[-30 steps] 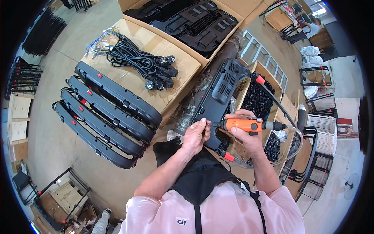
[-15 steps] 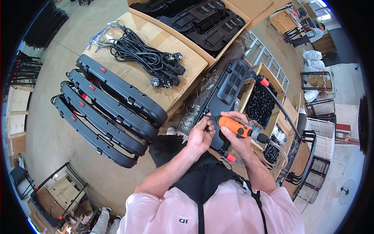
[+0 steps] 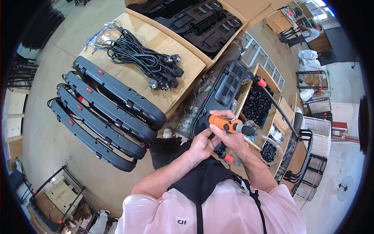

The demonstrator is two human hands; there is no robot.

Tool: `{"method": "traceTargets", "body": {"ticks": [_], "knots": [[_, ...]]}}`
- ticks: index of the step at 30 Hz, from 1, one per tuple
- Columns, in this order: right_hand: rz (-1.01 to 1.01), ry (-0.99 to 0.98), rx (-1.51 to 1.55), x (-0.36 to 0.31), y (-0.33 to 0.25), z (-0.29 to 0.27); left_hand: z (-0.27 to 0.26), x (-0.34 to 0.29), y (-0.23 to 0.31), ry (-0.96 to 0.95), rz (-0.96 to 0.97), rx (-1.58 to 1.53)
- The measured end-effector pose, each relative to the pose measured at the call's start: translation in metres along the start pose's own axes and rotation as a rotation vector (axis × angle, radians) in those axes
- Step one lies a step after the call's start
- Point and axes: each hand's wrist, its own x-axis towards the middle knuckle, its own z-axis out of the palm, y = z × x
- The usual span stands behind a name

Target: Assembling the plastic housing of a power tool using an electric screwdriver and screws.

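My right hand (image 3: 230, 135) is wrapped round an orange pneumatic screwdriver (image 3: 221, 123), held over the near end of a black plastic housing (image 3: 212, 104) with vent slots. A clear hose (image 3: 274, 142) runs from the tool's back end. The tool's tip is hard to make out against the dark plastic. Just below the tool, my left hand (image 3: 201, 145) has its fingers curled together by the housing's near edge. Its fingertips are partly hidden behind my right hand, so what they pinch does not show.
Several black housings with red switches (image 3: 117, 105) stand in a row at left. Bundled black power cables (image 3: 140, 58) lie on a cardboard surface (image 3: 187, 72). Behind is a carton of black panels (image 3: 210, 27). Wooden bins of small black parts (image 3: 257, 101) sit at right. Another person (image 3: 311, 34) is far right.
The screwdriver has moved left and turned slightly with my right hand. My left hand has shifted down, its fingers now tucked under the right hand. The view has moved slightly.
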Motion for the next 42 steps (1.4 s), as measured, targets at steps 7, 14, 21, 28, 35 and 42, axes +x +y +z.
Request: {"method": "traceTargets", "body": {"ticks": [7,14,21,28,35,42], "knots": [[-0.043,0.277,0.055,-0.053,-0.028,-0.044,-0.011,0.021,-0.012,-0.075,-0.089,0.133],[0.116,0.877,0.413,-0.201,-0.012,-0.092,0.046,0.078,-0.045,-0.081,-0.023,0.404],[0.302,1.258,0.583,-0.322,0.018,-0.069,0.085,0.141,-0.087,-0.214,0.455,1.562],[0.417,1.511,0.915,-0.385,0.168,-0.054,0.058,0.075,-0.128,-0.583,0.251,2.212],[0.449,1.535,1.526,-0.346,0.390,-0.054,0.020,0.050,-0.190,-0.341,0.082,3.111],[0.557,1.179,1.690,-0.262,0.440,-0.065,0.030,0.061,-0.210,-0.056,0.077,3.166]]}}
